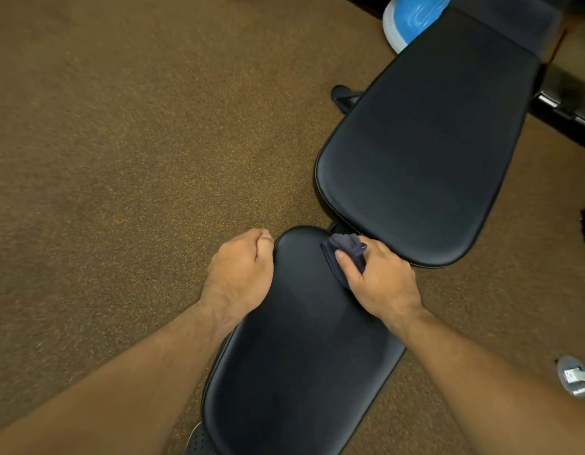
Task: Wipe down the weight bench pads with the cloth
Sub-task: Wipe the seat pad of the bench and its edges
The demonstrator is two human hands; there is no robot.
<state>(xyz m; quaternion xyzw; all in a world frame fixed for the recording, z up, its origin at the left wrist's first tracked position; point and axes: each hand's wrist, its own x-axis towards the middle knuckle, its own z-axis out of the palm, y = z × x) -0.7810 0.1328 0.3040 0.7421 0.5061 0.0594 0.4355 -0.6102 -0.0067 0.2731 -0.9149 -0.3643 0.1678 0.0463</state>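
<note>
A black weight bench lies across the view in two pads. The seat pad (301,356) is near me and the longer back pad (425,146) stretches away to the upper right. My right hand (379,280) grips a bunched dark blue cloth (345,249) and holds it on the far right corner of the seat pad, close to the gap between the pads. My left hand (242,274) is at the seat pad's far left edge, fingers curled over the rim.
Brown speckled floor (120,159) surrounds the bench. A blue and white round object (406,18) lies beyond the back pad at the top. A dark shoe (343,96) shows left of the back pad. A small grey object (575,376) lies on the floor at the right.
</note>
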